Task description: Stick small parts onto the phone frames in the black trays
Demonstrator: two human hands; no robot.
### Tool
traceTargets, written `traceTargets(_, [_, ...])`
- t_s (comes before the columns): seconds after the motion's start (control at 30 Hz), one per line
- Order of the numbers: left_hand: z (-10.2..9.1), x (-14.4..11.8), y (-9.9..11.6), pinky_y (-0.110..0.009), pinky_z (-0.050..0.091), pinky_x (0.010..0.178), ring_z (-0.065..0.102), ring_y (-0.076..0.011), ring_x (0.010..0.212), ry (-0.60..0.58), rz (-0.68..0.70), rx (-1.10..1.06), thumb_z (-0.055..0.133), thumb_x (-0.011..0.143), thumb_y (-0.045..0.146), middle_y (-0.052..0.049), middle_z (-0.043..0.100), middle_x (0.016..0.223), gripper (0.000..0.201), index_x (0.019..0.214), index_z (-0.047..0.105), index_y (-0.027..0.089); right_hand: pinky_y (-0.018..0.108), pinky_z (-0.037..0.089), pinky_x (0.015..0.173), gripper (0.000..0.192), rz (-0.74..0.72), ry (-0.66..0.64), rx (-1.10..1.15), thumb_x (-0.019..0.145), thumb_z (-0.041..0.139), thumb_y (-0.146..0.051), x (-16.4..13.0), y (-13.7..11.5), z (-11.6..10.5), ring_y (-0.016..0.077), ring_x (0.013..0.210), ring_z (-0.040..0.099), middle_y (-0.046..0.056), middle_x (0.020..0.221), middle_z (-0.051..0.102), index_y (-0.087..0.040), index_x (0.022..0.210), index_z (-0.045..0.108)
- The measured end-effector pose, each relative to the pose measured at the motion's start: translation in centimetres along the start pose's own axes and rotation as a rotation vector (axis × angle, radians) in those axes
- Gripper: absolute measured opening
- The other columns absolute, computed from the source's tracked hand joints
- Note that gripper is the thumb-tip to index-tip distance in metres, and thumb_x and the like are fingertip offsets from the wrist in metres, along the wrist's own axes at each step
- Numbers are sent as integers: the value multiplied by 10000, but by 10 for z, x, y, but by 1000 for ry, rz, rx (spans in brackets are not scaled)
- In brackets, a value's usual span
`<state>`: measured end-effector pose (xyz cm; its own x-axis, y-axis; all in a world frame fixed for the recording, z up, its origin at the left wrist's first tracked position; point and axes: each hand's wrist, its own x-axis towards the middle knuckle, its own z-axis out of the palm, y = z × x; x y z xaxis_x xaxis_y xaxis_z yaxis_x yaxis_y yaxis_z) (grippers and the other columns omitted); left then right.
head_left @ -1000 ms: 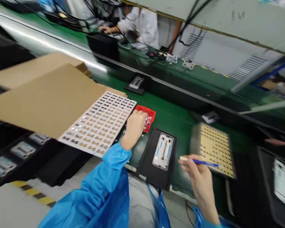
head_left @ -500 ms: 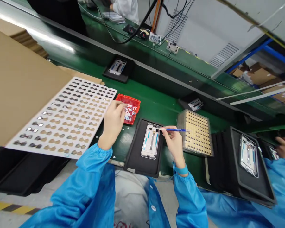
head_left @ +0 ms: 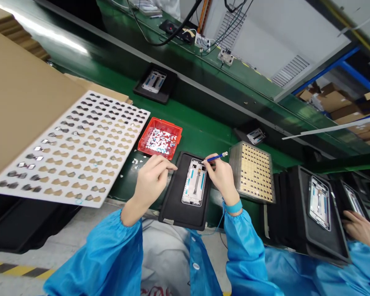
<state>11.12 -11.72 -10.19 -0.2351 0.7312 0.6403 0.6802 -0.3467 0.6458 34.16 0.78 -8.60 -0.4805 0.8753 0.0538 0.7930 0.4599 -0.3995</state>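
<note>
Left hand (head_left: 152,179) now off red tray (head_left: 160,142), fingers pinched together at black tray (head_left: 175,205); right hand (head_left: 220,176) still clamps pen (head_left: 214,158) on frame (head_left: 194,183).

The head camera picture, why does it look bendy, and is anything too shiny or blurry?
Head view: the wide lens tilts and curves the green belt; a bright glare streak runs along the metal rail; the hands, the pen and the red tray are sharp.

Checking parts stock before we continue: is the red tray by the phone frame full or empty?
Partly filled. The red tray shows a loose scatter of small pale pieces over its floor, with red showing between them; a few lie outside on the green belt.
</note>
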Motion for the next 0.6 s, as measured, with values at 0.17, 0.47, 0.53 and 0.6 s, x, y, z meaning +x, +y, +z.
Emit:
traceTargets(0.17, [0, -5, -4, -291, 531, 755, 684, -159, 790, -56, -28, -17, 449, 975, -15, -3, 728, 815, 384, 835, 727, 210, 308, 604, 788, 131, -14, -44, -99, 1104, 596, -261, 5, -4, 1, 253, 886, 817, 91, 996, 830, -209, 1138, 711])
traceTargets(0.47, [5, -17, -1, -306, 498, 691, 606, -180, 702, -191, -90, -61, 439, 946, 20, 4, 648, 715, 366, 831, 719, 226, 274, 505, 700, 147, -1, -176, -380, 1145, 538, -227, 1, -33, -14, 242, 931, 779, 94, 1071, 787, -203, 1195, 674])
traceTargets(0.53, [6, -22, 0, -304, 503, 691, 605, -183, 705, -225, -90, -71, 433, 946, 23, 3, 646, 717, 367, 845, 721, 227, 263, 479, 659, 144, -14, -195, -444, 1153, 530, -236, -5, -38, -14, 235, 917, 778, 92, 1051, 781, -213, 1208, 661])
traceTargets(0.6, [6, -28, 2, -295, 506, 689, 610, -180, 707, -230, -79, -80, 433, 947, 22, 5, 650, 721, 363, 847, 717, 225, 263, 475, 641, 131, -22, -204, -488, 1152, 543, -247, -11, -38, -13, 247, 935, 784, 99, 1038, 784, -213, 1215, 652])
